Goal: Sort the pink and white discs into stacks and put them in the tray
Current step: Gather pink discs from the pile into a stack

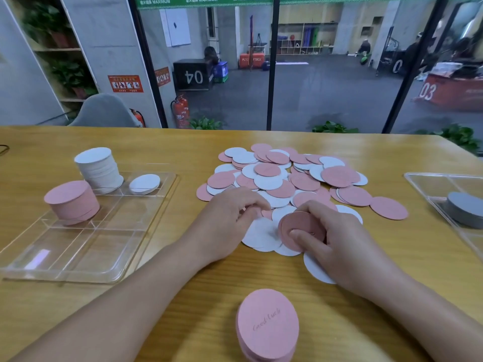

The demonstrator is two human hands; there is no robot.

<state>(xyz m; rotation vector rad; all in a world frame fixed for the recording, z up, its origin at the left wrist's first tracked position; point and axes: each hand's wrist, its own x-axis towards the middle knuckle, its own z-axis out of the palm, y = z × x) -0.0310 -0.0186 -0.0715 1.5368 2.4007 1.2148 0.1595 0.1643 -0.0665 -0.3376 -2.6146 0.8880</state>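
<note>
1. Nearest, bottom centre: pink stack (267, 327) started on the table (183, 296).
2. Right hand (337, 241) grips several pink discs (300, 228); left hand (230, 220) pinches one from the loose pile (287, 176) at centre.
3. Advice: square the held discs' edges before adding more.
4. Clear tray (109, 257) at left holds pink and white stacks; open table lies between, its near compartments free.

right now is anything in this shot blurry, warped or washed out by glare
Head view: wide-angle warp bends the window frames and bows the table edge; the left hand is slightly smeared at its fingertips; a bright reflection streaks the clear tray at its near left corner; the near pink stack looks stretched at the bottom edge.
</note>
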